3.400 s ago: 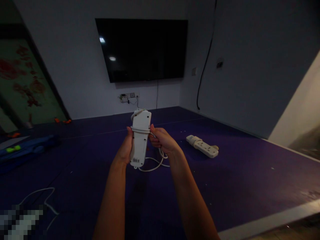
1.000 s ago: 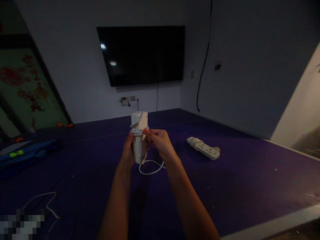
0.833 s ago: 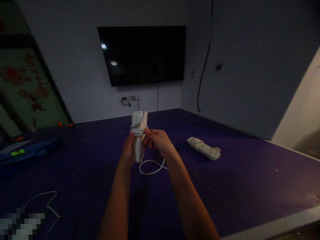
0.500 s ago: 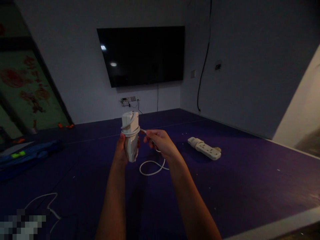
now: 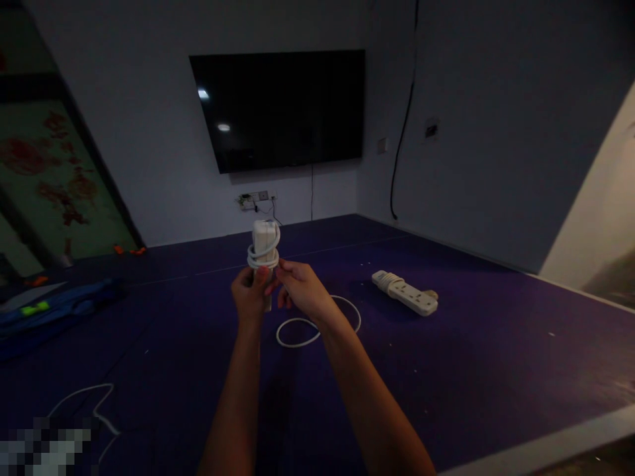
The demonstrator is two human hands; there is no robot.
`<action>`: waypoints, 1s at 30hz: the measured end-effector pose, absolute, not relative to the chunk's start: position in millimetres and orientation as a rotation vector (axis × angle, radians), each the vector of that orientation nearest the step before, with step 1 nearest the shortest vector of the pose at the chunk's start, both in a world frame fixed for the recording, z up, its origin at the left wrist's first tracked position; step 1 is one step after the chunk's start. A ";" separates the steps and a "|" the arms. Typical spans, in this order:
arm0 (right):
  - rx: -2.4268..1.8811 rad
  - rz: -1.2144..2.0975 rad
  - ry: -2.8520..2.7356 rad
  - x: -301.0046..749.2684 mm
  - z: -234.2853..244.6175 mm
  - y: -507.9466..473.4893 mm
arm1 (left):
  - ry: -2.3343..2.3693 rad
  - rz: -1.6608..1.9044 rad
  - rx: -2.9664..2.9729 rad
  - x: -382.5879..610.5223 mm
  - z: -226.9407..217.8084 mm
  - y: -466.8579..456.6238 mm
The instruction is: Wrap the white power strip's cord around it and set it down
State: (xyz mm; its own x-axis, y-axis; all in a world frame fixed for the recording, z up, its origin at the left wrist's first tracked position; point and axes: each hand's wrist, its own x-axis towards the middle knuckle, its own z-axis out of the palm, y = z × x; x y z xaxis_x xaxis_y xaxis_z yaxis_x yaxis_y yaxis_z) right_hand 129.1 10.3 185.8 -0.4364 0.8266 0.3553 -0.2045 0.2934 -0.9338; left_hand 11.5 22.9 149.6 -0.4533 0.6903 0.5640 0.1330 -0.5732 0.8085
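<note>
I hold a white power strip (image 5: 264,239) upright in front of me, with turns of its white cord (image 5: 263,256) wound round the upper half. My left hand (image 5: 249,295) is closed round the strip's lower half. My right hand (image 5: 299,289) is closed on the cord just right of the strip, touching my left hand. The loose part of the cord (image 5: 317,324) hangs in a loop below and behind my right wrist.
A second white power strip (image 5: 405,293) with its cord wound on lies on the purple floor (image 5: 471,344) to the right. Another white cord (image 5: 82,400) lies at lower left. A black TV (image 5: 280,109) hangs on the far wall. Blue items (image 5: 54,304) sit at left.
The strip has turned in my left hand and more cord is wound round its upper half. My right hand has come back against the strip. The loose loop is wider now.
</note>
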 end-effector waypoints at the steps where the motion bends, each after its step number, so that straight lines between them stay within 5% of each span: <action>1: -0.589 1.329 -1.590 129.2 185.8 10.1 | 1.205 2.115 1.398 12.1 150.2 22.6; 19: -0.733 1.239 -1.681 136.0 179.3 22.9 | 2.193 2.231 1.632 9.9 147.8 15.7; 30: -0.957 0.798 -1.543 117.5 161.7 33.4 | 2.418 2.186 1.771 14.8 154.9 9.6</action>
State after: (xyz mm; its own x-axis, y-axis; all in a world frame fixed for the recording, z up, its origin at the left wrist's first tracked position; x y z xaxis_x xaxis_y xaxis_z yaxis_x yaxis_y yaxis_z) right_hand 117.5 33.4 161.7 -0.0743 0.8945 0.4408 0.1575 0.4470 -0.8806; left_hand 14.8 9.6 154.9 -0.4227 0.2564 0.8692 0.8906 -0.0600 0.4508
